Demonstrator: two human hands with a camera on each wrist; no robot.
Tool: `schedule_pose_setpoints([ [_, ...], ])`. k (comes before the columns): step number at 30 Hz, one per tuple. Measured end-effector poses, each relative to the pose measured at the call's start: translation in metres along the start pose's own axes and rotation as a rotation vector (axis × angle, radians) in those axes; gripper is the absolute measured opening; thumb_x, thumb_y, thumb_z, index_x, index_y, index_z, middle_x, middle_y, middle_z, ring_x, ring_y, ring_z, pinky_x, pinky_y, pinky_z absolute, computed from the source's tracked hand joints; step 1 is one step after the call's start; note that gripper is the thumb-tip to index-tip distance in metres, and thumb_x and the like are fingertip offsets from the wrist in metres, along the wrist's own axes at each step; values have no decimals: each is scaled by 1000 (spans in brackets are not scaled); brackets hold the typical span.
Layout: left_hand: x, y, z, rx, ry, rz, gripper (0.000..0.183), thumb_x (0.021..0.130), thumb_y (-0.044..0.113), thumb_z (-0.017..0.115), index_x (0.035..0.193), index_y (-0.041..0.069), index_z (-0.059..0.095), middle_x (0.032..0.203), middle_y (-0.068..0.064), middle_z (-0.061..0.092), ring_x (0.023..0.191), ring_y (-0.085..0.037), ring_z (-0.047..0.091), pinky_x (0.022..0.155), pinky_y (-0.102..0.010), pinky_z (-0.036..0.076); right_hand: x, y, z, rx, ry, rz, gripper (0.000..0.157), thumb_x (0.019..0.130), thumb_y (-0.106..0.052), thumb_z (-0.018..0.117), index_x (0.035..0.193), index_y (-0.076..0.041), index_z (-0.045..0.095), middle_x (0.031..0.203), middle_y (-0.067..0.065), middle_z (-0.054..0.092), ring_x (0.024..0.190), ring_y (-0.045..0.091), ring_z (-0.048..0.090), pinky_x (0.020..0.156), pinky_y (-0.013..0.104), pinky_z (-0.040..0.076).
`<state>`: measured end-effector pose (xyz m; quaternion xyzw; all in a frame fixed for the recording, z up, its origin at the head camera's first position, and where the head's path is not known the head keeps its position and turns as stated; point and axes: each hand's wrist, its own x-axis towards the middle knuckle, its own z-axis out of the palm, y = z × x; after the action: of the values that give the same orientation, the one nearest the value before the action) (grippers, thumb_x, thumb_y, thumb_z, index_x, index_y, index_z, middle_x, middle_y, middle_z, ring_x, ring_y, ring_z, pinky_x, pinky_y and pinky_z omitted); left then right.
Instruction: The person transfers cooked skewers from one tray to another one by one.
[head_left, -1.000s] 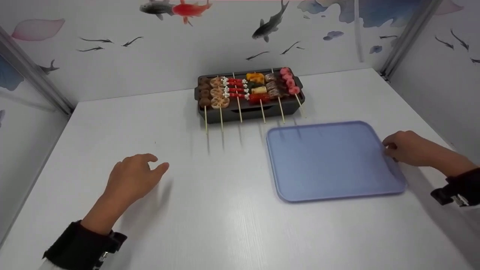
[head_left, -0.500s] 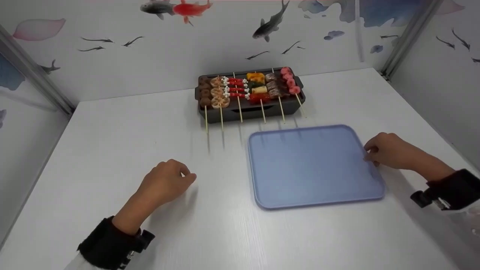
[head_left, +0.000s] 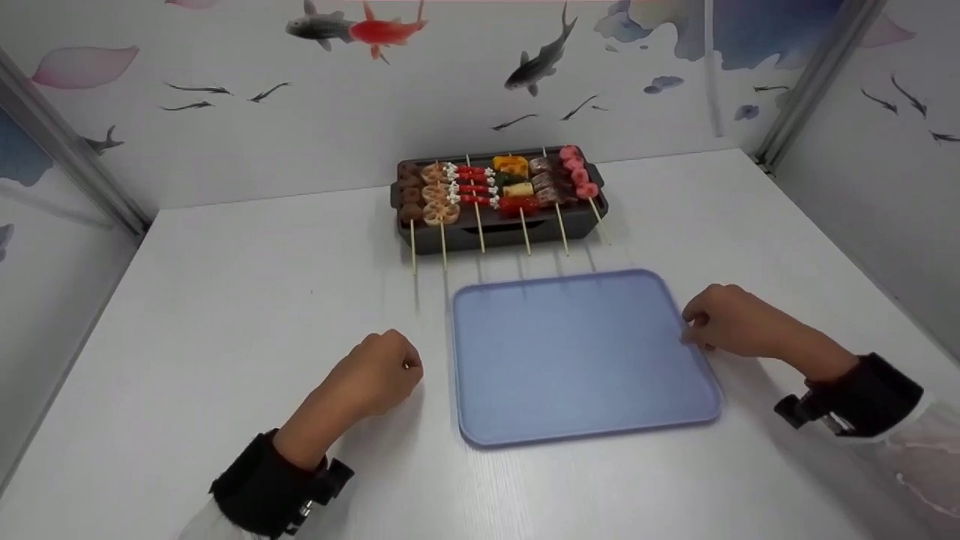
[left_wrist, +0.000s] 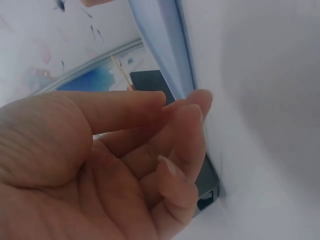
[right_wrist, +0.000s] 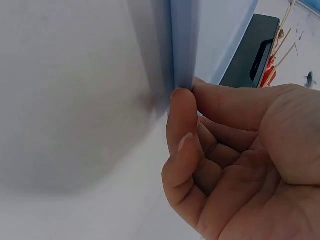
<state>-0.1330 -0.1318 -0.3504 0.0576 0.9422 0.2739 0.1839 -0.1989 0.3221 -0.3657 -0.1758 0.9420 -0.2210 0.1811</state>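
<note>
A light blue rectangular tray (head_left: 577, 360) lies on the white table. My right hand (head_left: 731, 322) pinches its right edge between thumb and fingers, as the right wrist view shows close up on the tray rim (right_wrist: 184, 45). On the other side, my left hand (head_left: 382, 371) hovers over the table a short gap from the tray's left edge. Its thumb and loosely bent fingers (left_wrist: 187, 135) hold nothing, and the tray (left_wrist: 167, 45) shows just beyond the fingertips in the left wrist view.
Behind the tray stands a black tabletop grill (head_left: 442, 241) bearing several food skewers (head_left: 472, 199), their sticks poking out toward the tray. A white wall (head_left: 337, 142) painted with fish rises at the table's back edge, with side walls left and right.
The tray has slid left and toward the person with my right hand gripping it. My left hand has moved right toward the tray, its fingers and thumb drawing closer together. The grill stays put.
</note>
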Motion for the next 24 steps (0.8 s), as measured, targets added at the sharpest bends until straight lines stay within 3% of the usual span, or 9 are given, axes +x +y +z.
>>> schedule_pose_setpoints([
  [5,5,10,8,50,33,29,27,97,0,58,77,6,76,68,2,58,55,-12,43,51,-26,34,1,-7,7,-9,-2,-8,6,93,-4,74,88,-2,72,63,-4,48,62,13,48,54,26,37],
  [8,9,12,11,71,62,48,40,94,-3,58,57,11,56,58,7,41,52,-11,33,48,-24,26,2,-11,10,-2,2,-22,10,93,-4,75,84,-4,71,62,-5,42,60,12,44,53,25,35],
  [11,11,11,14,96,89,46,52,91,-5,58,52,17,31,53,7,21,51,-11,23,47,-24,17,3,-16,12,11,7,-48,25,93,-3,75,72,-8,61,60,-7,35,57,10,37,53,24,30],
  [16,12,7,16,175,128,15,48,91,-2,65,52,14,42,52,6,32,51,-12,32,46,-27,25,8,-24,15,2,17,-86,42,91,-1,75,62,-15,47,60,-9,27,55,8,28,53,22,24],
  [20,11,3,16,187,123,-9,38,90,-3,66,56,10,53,54,3,41,52,-14,40,46,-28,31,12,-29,18,-10,25,-99,34,91,-2,77,65,-12,56,60,-9,27,57,8,29,53,23,24],
  [24,11,1,12,183,116,-24,32,86,-6,64,58,8,58,54,1,47,52,-16,45,46,-28,33,14,-32,20,-3,34,-107,35,90,-3,78,65,-12,56,60,-9,27,57,8,29,53,23,23],
])
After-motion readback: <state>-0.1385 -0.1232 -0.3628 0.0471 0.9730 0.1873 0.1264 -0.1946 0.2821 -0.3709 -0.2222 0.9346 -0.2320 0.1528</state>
